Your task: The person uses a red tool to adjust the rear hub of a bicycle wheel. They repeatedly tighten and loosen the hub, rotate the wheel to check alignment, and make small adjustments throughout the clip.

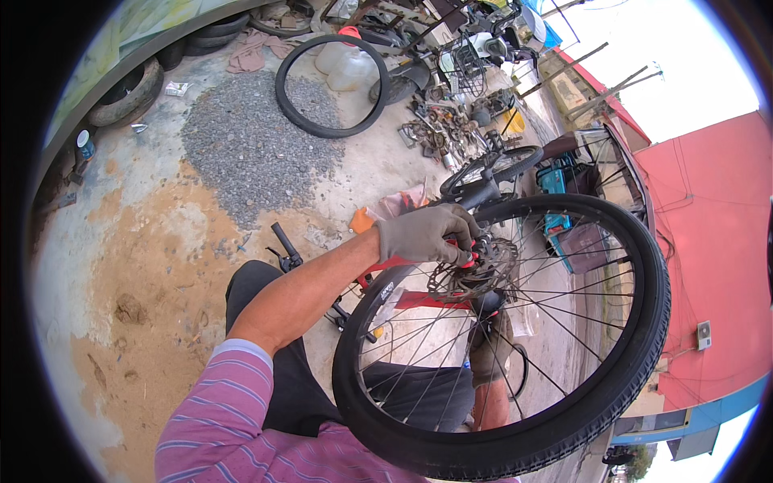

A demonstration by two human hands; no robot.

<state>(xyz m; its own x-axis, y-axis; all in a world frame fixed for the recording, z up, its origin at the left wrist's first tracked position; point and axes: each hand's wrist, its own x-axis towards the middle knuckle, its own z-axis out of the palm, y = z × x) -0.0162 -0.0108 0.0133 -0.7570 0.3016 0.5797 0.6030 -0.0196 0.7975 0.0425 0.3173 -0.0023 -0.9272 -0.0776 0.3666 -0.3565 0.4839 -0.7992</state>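
The bicycle wheel [564,386] stands upright in front of the person, mounted in a red bicycle frame [419,299] that is turned upside down. Its black tyre encircles crossed steel spokes, and a perforated brake disc [475,274] sits at the hub.

Left hand [423,233]: wears a grey glove and comes in over the top of the tyre. The fingers are curled together at the hub, touching the upper edge of the brake disc, next to a small red part at the axle. Whether they pinch that part cannot be told, as the glove hides the contact.

Right hand [487,346]: also gloved, positioned below the hub on the far side of the spokes. It is partly hidden by the spokes and the hub; whether its fingers are together or apart cannot be told.

Surroundings:
- A black handlebar grip [284,241] lies on the concrete floor [145,241], left of the wheel
- A patch of grey gravel [250,145] lies further out on the floor
- A loose black tyre [330,84] lies beyond the gravel, around white plastic jugs [346,64]
- Scrap metal parts [439,129] are scattered near the jugs
- A red wall [708,241] stands to the right
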